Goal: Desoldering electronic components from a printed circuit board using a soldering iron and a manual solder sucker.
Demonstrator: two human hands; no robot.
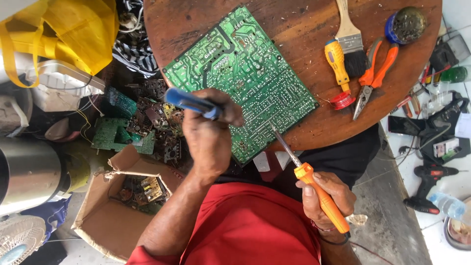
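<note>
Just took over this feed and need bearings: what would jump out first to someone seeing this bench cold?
The large green printed circuit board lying solder side up on the round brown wooden table draws the eye first. The right hand holds an orange-handled soldering iron with its tip on the board's near edge, while the left hand holds a blue-handled tool above the board. Left of the table sits a heap of scrap circuit boards.
</note>
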